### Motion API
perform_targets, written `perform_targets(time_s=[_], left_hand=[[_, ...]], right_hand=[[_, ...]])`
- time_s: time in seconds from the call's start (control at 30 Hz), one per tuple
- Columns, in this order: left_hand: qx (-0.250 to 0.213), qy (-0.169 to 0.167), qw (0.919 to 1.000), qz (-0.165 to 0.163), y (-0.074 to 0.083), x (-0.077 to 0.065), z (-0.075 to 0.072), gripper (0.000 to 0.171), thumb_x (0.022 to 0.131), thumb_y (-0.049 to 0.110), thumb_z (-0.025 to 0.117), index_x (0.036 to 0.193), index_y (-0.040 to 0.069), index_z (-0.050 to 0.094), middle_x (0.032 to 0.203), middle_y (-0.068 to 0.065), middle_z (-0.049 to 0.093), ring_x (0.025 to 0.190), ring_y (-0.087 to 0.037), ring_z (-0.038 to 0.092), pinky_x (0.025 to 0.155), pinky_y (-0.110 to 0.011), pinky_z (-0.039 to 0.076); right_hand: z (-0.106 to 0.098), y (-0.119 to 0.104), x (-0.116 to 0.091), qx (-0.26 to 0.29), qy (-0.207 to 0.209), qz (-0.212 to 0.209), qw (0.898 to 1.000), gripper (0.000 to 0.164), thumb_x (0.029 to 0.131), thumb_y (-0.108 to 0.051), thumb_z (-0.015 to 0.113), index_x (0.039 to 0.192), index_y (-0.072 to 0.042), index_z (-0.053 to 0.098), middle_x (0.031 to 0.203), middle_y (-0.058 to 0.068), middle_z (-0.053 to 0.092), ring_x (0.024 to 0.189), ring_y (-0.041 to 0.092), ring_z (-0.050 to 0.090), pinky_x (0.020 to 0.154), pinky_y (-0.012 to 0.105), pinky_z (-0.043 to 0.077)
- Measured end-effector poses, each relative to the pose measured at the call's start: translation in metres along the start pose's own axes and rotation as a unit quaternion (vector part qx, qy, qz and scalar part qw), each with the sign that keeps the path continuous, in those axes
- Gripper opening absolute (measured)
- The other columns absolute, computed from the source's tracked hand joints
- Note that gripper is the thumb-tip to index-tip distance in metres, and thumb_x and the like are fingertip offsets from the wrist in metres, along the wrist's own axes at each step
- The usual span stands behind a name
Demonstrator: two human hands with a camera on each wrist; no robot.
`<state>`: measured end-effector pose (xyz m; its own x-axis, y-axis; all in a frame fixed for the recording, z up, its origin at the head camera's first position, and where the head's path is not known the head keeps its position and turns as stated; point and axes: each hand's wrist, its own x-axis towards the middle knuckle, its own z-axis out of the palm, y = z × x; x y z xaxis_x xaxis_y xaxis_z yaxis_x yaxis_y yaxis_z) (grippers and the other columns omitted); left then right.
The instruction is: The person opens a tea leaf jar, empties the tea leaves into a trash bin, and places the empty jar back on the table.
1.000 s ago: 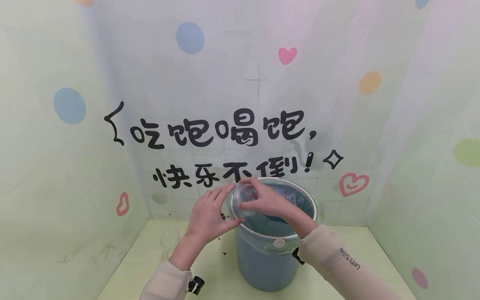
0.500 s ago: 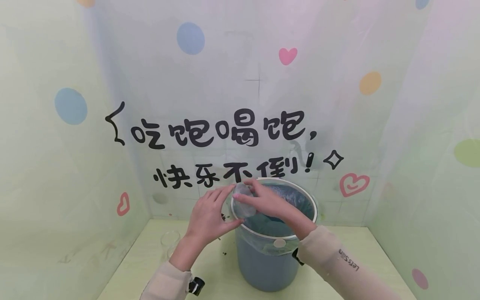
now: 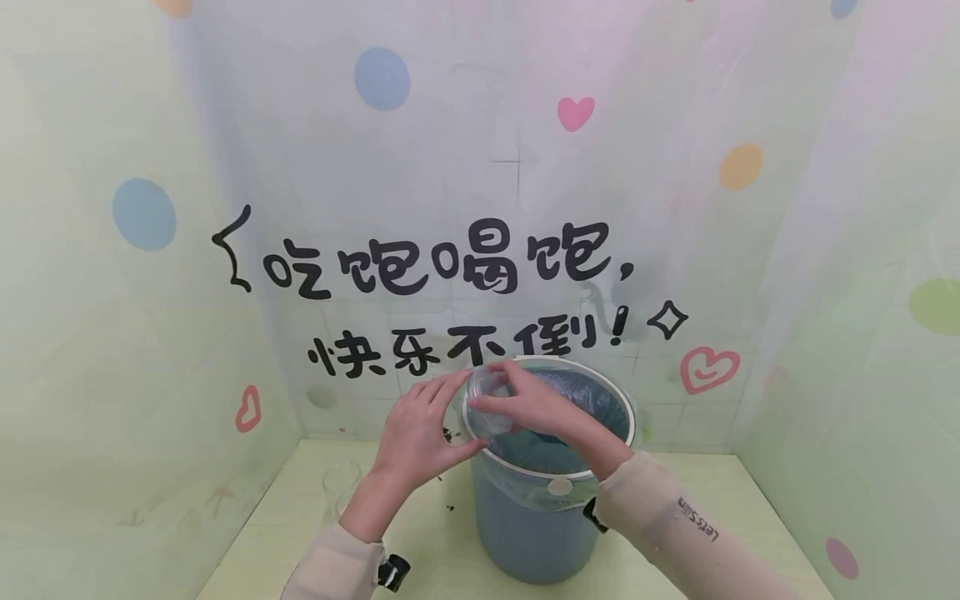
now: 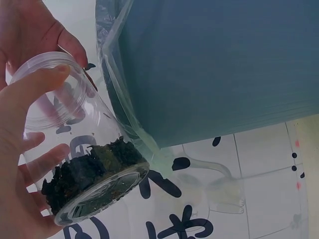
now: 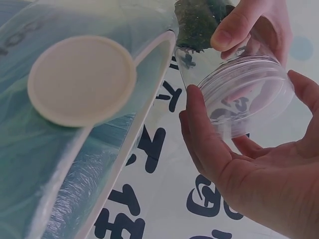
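My left hand grips a clear jar, its thumb lying across the upper part near the lid. Dark, dried leafy flakes are heaped at the bottom of the jar, which is held tilted. My right hand holds the clear, ridged screw lid by its edge, thumb on one side and fingers on the other. The lid sits on the jar mouth. In the head view both hands meet beside the near-left rim of a blue bin, and the left hand hides most of the jar.
The bin, lined with a thin greenish bag and ringed in white, stands on a pale wooden table. A clear glass is partly behind my left forearm. Dark crumbs lie left of the bin. A printed curtain hangs behind.
My right thumb and fingers have shifted round the lid, the thumb moving up over it and then slightly back down. My left hand and the bin have stayed in place.
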<state>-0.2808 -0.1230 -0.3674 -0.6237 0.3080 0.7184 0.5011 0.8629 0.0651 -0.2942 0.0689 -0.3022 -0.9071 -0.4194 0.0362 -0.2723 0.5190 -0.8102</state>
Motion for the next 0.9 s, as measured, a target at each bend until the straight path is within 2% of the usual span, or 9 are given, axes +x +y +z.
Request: perform_targets(time_s=[0.1, 0.23, 0.33, 0.5, 0.57, 0.67, 0.8, 0.9], left_hand=[[-0.002, 0.001, 1.0000, 0.001, -0.0005, 0.0002, -0.0005, 0.089, 0.066, 0.055, 0.086, 0.142, 0.021, 0.053, 0.130, -0.005, 0.066, 0.113, -0.031, 0.065, 0.089, -0.049, 0.057], [-0.004, 0.002, 1.0000, 0.004, -0.0015, 0.0006, -0.0013, 0.090, 0.066, 0.055, 0.086, 0.142, 0.020, 0.053, 0.129, -0.005, 0.066, 0.112, -0.031, 0.065, 0.089, -0.048, 0.057], [-0.007, 0.002, 1.0000, 0.005, -0.0019, 0.0007, -0.0020, 0.090, 0.066, 0.054, 0.086, 0.141, 0.019, 0.053, 0.129, -0.006, 0.066, 0.112, -0.031, 0.065, 0.089, -0.049, 0.057], [-0.010, 0.004, 0.9999, 0.003, -0.0022, 0.0008, -0.0036, 0.090, 0.065, 0.054, 0.086, 0.141, 0.017, 0.054, 0.129, -0.007, 0.066, 0.113, -0.032, 0.065, 0.089, -0.050, 0.057], [-0.007, 0.006, 0.9999, 0.004, -0.0023, 0.0007, -0.0041, 0.090, 0.065, 0.054, 0.086, 0.140, 0.017, 0.054, 0.128, -0.007, 0.066, 0.113, -0.032, 0.065, 0.089, -0.050, 0.057], [0.001, 0.008, 1.0000, 0.006, -0.0025, 0.0005, -0.0046, 0.090, 0.065, 0.055, 0.086, 0.140, 0.018, 0.054, 0.127, -0.006, 0.067, 0.112, -0.031, 0.065, 0.089, -0.050, 0.057], [0.003, 0.009, 0.9999, 0.005, -0.0019, -0.0001, -0.0053, 0.089, 0.064, 0.055, 0.086, 0.140, 0.019, 0.054, 0.127, -0.006, 0.067, 0.113, -0.031, 0.065, 0.090, -0.050, 0.057], [0.000, 0.012, 0.9999, 0.008, -0.0012, -0.0009, -0.0058, 0.088, 0.064, 0.053, 0.087, 0.139, 0.019, 0.055, 0.128, -0.006, 0.066, 0.113, -0.030, 0.065, 0.089, -0.050, 0.057]], right_hand=[[-0.0009, 0.0006, 0.0003, -0.003, 0.000, -0.023, 1.000, 0.072, 0.092, -0.034, 0.067, 0.150, -0.005, 0.036, 0.147, 0.020, 0.046, 0.117, 0.032, 0.059, 0.080, 0.043, 0.060], [-0.0026, 0.0023, 0.0003, -0.014, -0.005, -0.065, 0.998, 0.071, 0.090, -0.029, 0.069, 0.149, -0.004, 0.037, 0.148, 0.019, 0.045, 0.127, 0.037, 0.054, 0.094, 0.046, 0.055], [-0.0035, 0.0049, 0.0006, -0.023, -0.010, -0.100, 0.995, 0.071, 0.087, -0.024, 0.071, 0.148, -0.006, 0.039, 0.147, 0.018, 0.046, 0.131, 0.037, 0.050, 0.103, 0.053, 0.049], [-0.0045, 0.0086, 0.0014, -0.019, -0.025, -0.144, 0.989, 0.074, 0.083, -0.019, 0.073, 0.147, -0.007, 0.038, 0.147, 0.019, 0.044, 0.133, 0.040, 0.045, 0.107, 0.060, 0.043], [-0.0043, 0.0079, 0.0008, -0.014, -0.024, -0.137, 0.990, 0.077, 0.086, -0.022, 0.072, 0.151, -0.007, 0.034, 0.150, 0.021, 0.040, 0.136, 0.041, 0.043, 0.108, 0.061, 0.042], [-0.0026, 0.0047, 0.0000, -0.006, -0.014, -0.094, 0.995, 0.080, 0.091, -0.031, 0.067, 0.156, -0.008, 0.025, 0.153, 0.022, 0.037, 0.138, 0.042, 0.043, 0.108, 0.059, 0.043], [0.0004, 0.0007, -0.0007, 0.007, -0.005, -0.027, 1.000, 0.076, 0.097, -0.039, 0.059, 0.156, -0.007, 0.023, 0.147, 0.023, 0.045, 0.125, 0.037, 0.057, 0.094, 0.050, 0.056], [0.0020, -0.0002, -0.0005, 0.020, -0.014, 0.001, 1.000, 0.071, 0.098, -0.039, 0.058, 0.154, -0.006, 0.028, 0.140, 0.023, 0.052, 0.113, 0.032, 0.063, 0.082, 0.048, 0.061]])
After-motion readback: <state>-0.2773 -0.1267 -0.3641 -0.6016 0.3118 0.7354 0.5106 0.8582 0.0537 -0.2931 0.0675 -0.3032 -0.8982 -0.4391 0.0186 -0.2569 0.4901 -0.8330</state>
